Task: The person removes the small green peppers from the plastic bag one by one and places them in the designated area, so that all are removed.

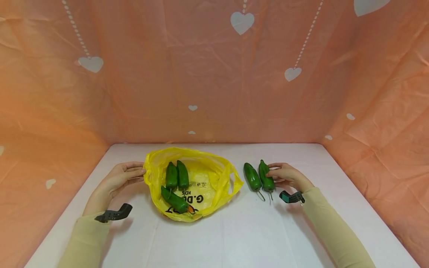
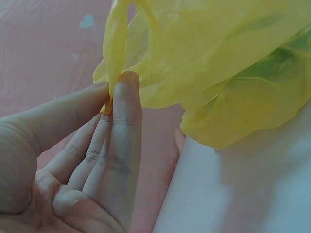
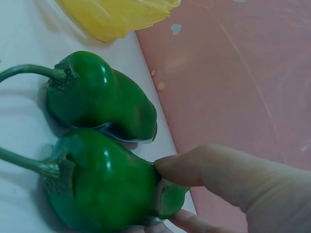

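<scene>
My left hand (image 1: 117, 180) pinches the left edge of a yellow plastic bag (image 1: 214, 199) between thumb and fingers; the left wrist view shows the gathered film of the bag (image 2: 116, 53) between the fingertips. The bag's mouth gapes upward, and inside lie a few green peppers (image 1: 175, 201), with dark print on the bag's inner wall. To the right of the bag, my right hand (image 1: 286, 175) grips the nearer green pepper (image 3: 104, 182), thumb on one side and fingers partly hidden under it. Another green pepper (image 3: 97, 94) lies beside it, stem pointing toward me.
Everything is on a white table (image 1: 228, 238). A peach cloth with white hearts (image 1: 214, 82) stands as a wall behind and along both sides of the table. A dark wrist camera (image 1: 115, 214) sits on the left wrist, another camera (image 1: 291, 197) on the right.
</scene>
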